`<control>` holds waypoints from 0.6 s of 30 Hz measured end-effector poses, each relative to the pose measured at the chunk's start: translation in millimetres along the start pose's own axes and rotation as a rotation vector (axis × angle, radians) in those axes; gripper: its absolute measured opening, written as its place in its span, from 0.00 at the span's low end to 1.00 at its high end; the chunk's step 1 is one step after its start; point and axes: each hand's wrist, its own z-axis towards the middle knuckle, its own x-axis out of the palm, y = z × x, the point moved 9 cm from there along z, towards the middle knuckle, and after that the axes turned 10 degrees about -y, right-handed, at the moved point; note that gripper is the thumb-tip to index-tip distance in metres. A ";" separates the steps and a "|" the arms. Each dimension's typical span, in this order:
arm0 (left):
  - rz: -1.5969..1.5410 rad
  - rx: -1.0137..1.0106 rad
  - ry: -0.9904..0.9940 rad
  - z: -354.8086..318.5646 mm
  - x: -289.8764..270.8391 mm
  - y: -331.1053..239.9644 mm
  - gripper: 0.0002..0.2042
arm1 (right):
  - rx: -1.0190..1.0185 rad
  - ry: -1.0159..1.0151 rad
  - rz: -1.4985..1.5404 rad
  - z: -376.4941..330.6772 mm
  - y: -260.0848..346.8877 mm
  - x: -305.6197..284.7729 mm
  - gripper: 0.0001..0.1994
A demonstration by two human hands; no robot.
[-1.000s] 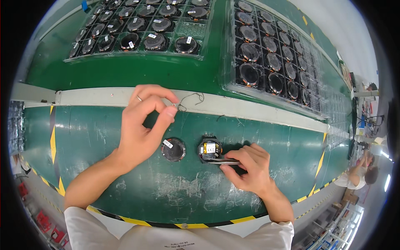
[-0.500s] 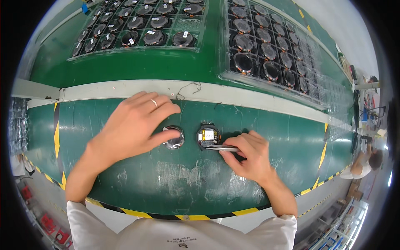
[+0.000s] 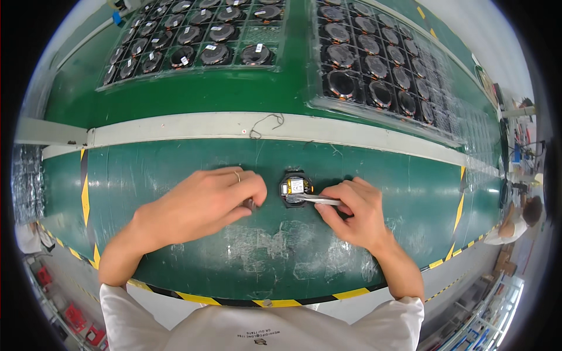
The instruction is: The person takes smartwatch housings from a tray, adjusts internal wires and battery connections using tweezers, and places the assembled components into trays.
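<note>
gripping tweezers [image 3: 321, 199], the right hand [image 3: 358, 213] holds their tips at an open device [image 3: 295, 186] nearer the desk's [image 3: 328, 272] far edge; the left hand [image 3: 219, 196] grasps, seemingly, a dark disc [image 3: 249, 203].

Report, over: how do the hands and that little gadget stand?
Right hand: holding tweezers at the open round device. Device: on green bench, uncovered. Left hand: curled about a dark disc, mostly hiding it.
</note>
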 end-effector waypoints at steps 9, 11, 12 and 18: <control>-0.348 -0.018 -0.294 33.5 27.0 -5.2 0.16 | 0.401 -0.072 0.182 -5.5 -30.7 -7.6 0.04; -0.022 0.105 -0.430 37.3 21.7 -13.9 0.19 | 0.334 -0.079 0.165 -4.7 -25.7 -8.0 0.03; 0.023 0.122 -0.435 35.7 25.7 -11.1 0.23 | 0.297 -0.083 0.144 -4.9 -23.9 -9.3 0.04; 0.261 0.204 -0.337 26.3 34.4 -29.2 0.25 | 0.274 -0.102 0.146 -2.9 -20.9 -8.4 0.04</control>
